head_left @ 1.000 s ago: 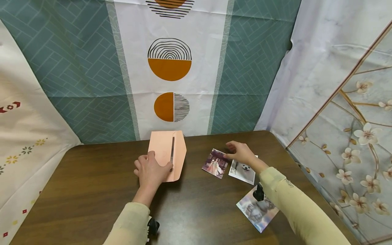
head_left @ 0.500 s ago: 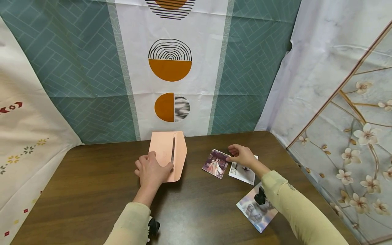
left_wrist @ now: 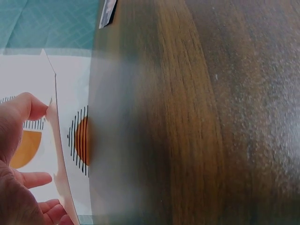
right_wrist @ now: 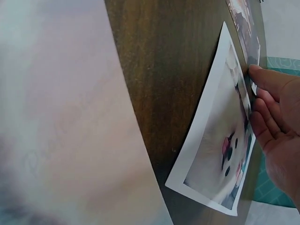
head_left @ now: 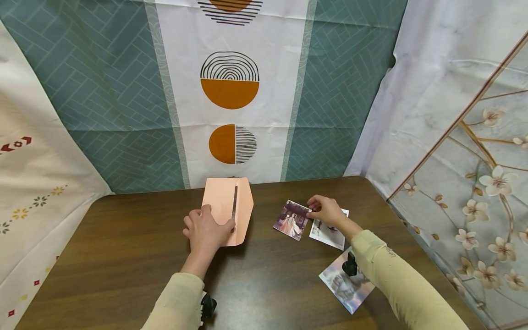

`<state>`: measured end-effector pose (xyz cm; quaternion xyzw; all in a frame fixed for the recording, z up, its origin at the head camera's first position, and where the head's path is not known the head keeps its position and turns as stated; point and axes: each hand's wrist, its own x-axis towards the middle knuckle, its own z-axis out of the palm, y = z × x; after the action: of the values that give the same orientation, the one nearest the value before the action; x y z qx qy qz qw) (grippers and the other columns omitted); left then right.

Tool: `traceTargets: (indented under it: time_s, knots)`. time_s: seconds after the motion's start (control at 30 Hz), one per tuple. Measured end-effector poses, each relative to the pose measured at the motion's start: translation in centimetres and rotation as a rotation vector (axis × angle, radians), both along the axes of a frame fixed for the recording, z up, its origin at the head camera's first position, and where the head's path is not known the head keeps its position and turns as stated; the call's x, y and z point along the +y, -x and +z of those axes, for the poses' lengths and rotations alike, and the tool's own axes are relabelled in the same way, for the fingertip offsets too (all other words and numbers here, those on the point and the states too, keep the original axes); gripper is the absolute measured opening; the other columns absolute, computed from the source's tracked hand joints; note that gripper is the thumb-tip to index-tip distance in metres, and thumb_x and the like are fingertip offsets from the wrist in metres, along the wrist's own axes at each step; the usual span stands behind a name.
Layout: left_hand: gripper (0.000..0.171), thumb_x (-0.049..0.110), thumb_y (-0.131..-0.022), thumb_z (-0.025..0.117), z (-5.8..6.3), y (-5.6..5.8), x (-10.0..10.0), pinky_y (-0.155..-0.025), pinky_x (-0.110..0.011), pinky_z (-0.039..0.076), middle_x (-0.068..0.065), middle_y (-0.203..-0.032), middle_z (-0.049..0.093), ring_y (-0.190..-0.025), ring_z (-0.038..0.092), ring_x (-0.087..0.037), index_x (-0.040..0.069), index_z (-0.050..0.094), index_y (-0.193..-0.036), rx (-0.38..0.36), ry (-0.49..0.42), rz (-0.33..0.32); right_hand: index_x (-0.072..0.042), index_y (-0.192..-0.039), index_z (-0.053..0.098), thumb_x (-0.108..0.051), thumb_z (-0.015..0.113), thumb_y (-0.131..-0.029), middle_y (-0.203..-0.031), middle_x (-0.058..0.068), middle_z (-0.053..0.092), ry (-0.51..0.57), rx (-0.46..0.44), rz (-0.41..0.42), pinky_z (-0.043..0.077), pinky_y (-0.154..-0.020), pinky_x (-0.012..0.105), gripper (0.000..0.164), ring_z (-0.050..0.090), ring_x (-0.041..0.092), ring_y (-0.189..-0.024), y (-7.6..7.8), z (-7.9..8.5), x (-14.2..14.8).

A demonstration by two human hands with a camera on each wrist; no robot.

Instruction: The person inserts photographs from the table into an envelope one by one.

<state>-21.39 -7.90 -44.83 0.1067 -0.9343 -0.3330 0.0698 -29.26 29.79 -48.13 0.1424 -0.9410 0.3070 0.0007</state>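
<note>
Nearest on a dark wood worktop [head_left: 123, 238], a pastel photo [head_left: 340, 288] lies partly under the R forearm [head_left: 402, 279], w/ a white-bordered animal pic [head_left: 327, 234] just beyond, below the R hand [head_left: 327, 211]. The R grip is clamped, thumb to fingers, on the far R corner of a purple pic [head_left: 290, 221], while at L the L hand [head_left: 206, 231] has its grip clamped across a peach env. [head_left: 218, 195], thumb at the slit, flap out to R. Behind hangs a teal-&-white cloth [head_left: 231, 94] w/ orange half-circles.
</note>
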Motion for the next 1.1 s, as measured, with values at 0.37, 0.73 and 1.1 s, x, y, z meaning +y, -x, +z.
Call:
traceTargets:
  time_s: [0.37,0.73,1.1]
  knots:
    - [0.076,0.043,-0.085,0.077,-0.1,-0.1,0.2,-0.097,-0.07,0.033,-0.036,-0.136,0.046,-0.129,0.036,-0.051,-0.005,0.054,-0.139,0.003,0.01,-0.003,0.001,-0.113,0.072,-0.007,0.085,-0.088,-0.096,0.009,0.07,-0.016,0.019,0.022,0.056,-0.084,0.041,0.028,0.067,0.024,-0.09,0.2,-0.1,-0.3]
    - [0.075,0.043,-0.084,0.079,-0.4,0.0,0.3,-0.097,-0.07,0.034,-0.035,-0.135,0.047,-0.129,0.037,-0.05,-0.004,0.055,-0.137,0.013,0.024,-0.006,-0.005,-0.103,0.074,-0.002,0.082,-0.089,-0.091,0.005,0.063,0.029,0.064,-0.008,0.05,-0.077,0.036,0.017,0.061,0.019,-0.084,-0.1,-0.7,-1.0]
    - [0.073,0.041,-0.084,0.079,-0.4,-0.1,0.4,-0.097,-0.07,0.034,-0.036,-0.135,0.047,-0.129,0.037,-0.051,-0.005,0.056,-0.136,0.026,0.022,-0.009,-0.006,-0.104,0.073,-0.006,0.078,-0.096,-0.095,0.005,0.066,0.234,-0.029,-0.031,0.05,-0.079,0.031,0.009,0.062,0.018,-0.087,-0.3,0.8,-2.2]
